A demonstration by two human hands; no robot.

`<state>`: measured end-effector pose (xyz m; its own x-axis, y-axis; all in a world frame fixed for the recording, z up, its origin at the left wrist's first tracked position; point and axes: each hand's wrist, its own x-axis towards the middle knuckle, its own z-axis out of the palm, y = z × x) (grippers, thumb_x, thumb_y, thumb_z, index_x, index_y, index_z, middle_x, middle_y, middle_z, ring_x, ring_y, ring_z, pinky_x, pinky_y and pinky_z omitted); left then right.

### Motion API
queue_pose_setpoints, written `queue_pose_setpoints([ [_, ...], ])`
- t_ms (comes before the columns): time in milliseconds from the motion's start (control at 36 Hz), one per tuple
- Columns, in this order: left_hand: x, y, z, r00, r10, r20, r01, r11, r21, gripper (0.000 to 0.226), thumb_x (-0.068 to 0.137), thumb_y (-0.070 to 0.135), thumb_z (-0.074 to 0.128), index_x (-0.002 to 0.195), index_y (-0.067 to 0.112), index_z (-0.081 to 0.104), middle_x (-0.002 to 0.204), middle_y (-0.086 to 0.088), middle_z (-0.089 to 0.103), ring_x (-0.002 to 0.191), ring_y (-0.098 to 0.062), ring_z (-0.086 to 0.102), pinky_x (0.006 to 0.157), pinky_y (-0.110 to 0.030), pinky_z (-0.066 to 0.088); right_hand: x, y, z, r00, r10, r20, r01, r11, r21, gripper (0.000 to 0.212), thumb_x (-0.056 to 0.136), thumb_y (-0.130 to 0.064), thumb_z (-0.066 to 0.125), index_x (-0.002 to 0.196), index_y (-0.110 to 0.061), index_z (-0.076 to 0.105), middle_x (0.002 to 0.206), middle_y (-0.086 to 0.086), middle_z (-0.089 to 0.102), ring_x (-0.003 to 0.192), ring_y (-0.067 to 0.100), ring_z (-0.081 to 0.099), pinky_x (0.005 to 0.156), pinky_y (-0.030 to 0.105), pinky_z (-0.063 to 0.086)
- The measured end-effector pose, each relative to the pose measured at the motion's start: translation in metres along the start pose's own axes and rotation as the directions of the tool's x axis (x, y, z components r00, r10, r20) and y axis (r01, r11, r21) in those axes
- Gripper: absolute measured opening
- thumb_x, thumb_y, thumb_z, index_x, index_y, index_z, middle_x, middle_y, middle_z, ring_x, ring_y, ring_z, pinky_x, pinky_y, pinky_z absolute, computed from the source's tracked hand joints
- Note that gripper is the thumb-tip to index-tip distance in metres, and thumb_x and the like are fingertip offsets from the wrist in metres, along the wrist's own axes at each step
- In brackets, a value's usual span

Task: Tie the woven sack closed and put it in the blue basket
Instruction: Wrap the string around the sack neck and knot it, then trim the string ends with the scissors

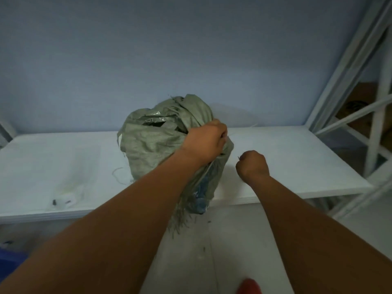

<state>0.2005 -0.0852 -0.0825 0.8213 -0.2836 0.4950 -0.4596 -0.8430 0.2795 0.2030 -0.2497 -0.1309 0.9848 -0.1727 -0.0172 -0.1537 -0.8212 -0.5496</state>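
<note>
L hand (203, 141) grips sack (148, 145) on table (63, 155); R hand (252, 166) fisted, hold unclear; rack (377, 124) right

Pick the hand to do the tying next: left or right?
Right, probably. The left hand grips the bunched woven sack and is occupied. The right hand is clear of it, curled, seemingly pinching a thin strand.

Head-worn view, forward and down.

White table (275, 145) against a pale blue wall (148, 49), white metal rack (349, 66) at right, small white object (65, 200) on its left
</note>
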Motion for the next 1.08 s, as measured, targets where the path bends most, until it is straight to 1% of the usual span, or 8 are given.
queue_pose_setpoints([
  [222,0.014,0.009,0.023,0.996,-0.09,-0.005,0.09,0.996,0.022,0.025,0.104,0.025,0.049,0.099,0.009,0.067,0.105,-0.005,0.067,0.092,-0.021,0.063,0.066,-0.029,0.037,0.016,0.049,0.021,0.966,0.034,0.256,0.049,0.949,-0.311,0.019,0.101,-0.013,0.046,0.113,-0.009,0.06,0.125,0.015,0.065,0.116,0.03,0.062,0.087,0.029,0.046],
  [306,0.017,0.011,0.026,0.992,-0.126,-0.01,0.127,0.992,0.026,0.026,0.105,0.027,0.048,0.1,0.01,0.067,0.106,-0.004,0.068,0.093,-0.019,0.062,0.066,-0.026,0.031,0.016,0.065,0.026,0.955,0.049,0.293,0.055,0.94,-0.336,0.021,0.098,-0.014,0.047,0.114,-0.01,0.06,0.123,0.018,0.063,0.114,0.035,0.061,0.08,0.032,0.043],
  [472,0.015,0.011,0.025,0.973,-0.231,-0.01,0.231,0.973,-0.021,0.017,0.102,0.017,0.048,0.086,0.017,0.051,0.08,0.002,0.056,0.077,-0.021,0.06,0.053,-0.03,0.025,0.017,0.076,0.03,0.994,-0.101,0.053,0.112,0.937,-0.331,0.024,0.1,-0.018,0.048,0.113,-0.003,0.061,0.113,0.016,0.061,0.111,0.035,0.056,0.077,0.033,0.044],
  [583,0.011,0.011,0.021,0.963,-0.27,-0.02,0.268,0.96,-0.08,0.02,0.103,0.017,0.047,0.083,0.015,0.048,0.073,0.0,0.054,0.067,-0.02,0.055,0.052,-0.03,0.028,0.021,0.073,0.041,0.966,-0.067,0.249,0.151,0.929,-0.338,0.015,0.095,-0.019,0.049,0.106,-0.016,0.059,0.12,0.01,0.057,0.115,0.035,0.056,0.09,0.036,0.049],
  [694,0.009,0.011,0.021,0.962,-0.27,-0.021,0.266,0.957,-0.116,0.023,0.105,0.019,0.046,0.082,0.014,0.048,0.073,0.001,0.052,0.066,-0.019,0.052,0.057,-0.03,0.031,0.026,0.066,0.046,0.979,-0.041,0.2,0.107,0.938,-0.33,0.014,0.094,-0.012,0.048,0.081,-0.017,0.051,0.095,0.009,0.057,0.109,0.031,0.061,0.076,0.029,0.044],
  [861,0.005,0.004,0.023,0.964,-0.26,-0.057,0.247,0.954,-0.171,0.023,0.105,0.018,0.045,0.084,0.009,0.051,0.089,-0.009,0.059,0.074,-0.022,0.056,0.061,-0.034,0.042,0.023,0.063,0.049,0.984,0.049,0.17,0.013,0.94,-0.342,0.024,0.093,-0.019,0.056,0.114,-0.009,0.065,0.109,0.011,0.068,0.114,0.03,0.06,0.077,0.031,0.042],
  [944,0.003,0.0,0.021,0.952,-0.299,-0.065,0.28,0.936,-0.213,0.027,0.105,0.017,0.047,0.079,0.01,0.045,0.071,0.001,0.047,0.06,-0.014,0.045,0.054,-0.031,0.03,0.022,0.063,0.047,0.984,0.09,0.153,-0.037,0.947,-0.318,0.039,0.095,-0.019,0.057,0.133,-0.01,0.056,0.112,0.012,0.068,0.118,0.033,0.059,0.085,0.032,0.049],
  [1083,0.004,-0.005,0.017,0.93,-0.366,-0.035,0.344,0.899,-0.269,0.031,0.105,0.02,0.049,0.077,0.008,0.045,0.062,0.001,0.044,0.053,-0.01,0.04,0.053,-0.031,0.035,0.018,0.058,0.041,0.978,0.174,0.113,-0.132,0.943,-0.305,0.02,0.095,-0.018,0.057,0.111,-0.009,0.063,0.112,0.011,0.066,0.114,0.029,0.058,0.075,0.031,0.045],
])
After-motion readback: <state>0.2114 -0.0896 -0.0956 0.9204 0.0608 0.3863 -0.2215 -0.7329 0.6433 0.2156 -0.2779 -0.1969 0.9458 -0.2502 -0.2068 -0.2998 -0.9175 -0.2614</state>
